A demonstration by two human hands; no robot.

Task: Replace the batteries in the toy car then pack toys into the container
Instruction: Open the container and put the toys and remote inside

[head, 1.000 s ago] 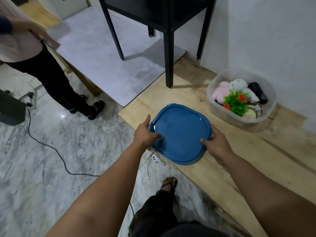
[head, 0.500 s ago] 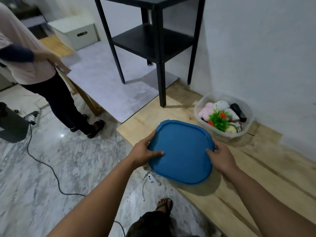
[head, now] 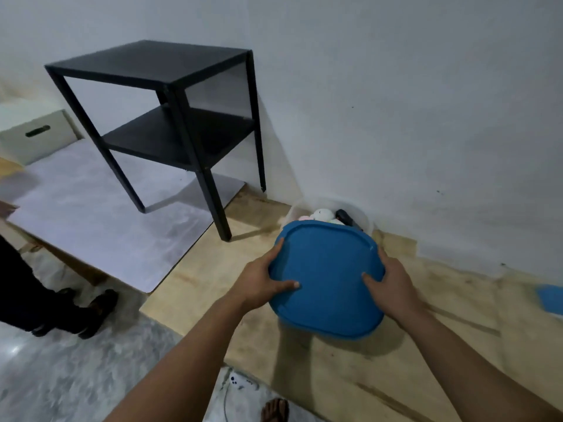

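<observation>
A blue lid (head: pixel 326 269) is held in the air between both hands, tilted toward me. My left hand (head: pixel 262 280) grips its left edge, thumb lying on top. My right hand (head: pixel 391 280) grips the right edge the same way. Just behind the lid, against the wall, stands the clear plastic container (head: pixel 367 222) on the wooden board. The lid hides most of it. Only a white plush toy (head: pixel 323 214) and a black toy (head: pixel 347 219) show over the lid's far edge.
A black two-shelf side table (head: pixel 170 117) stands to the left on a grey mat (head: pixel 91 214). Another person's legs and shoes (head: pixel 76 312) are at the far left. A blue object (head: pixel 551 300) lies at the right edge. A white cable (head: pixel 240 386) and my sandalled foot (head: pixel 275 411) are below.
Both hands carried the lid forward and to the right, from the board's front edge to just in front of the container, now covering most of it. The view swung up toward the wall.
</observation>
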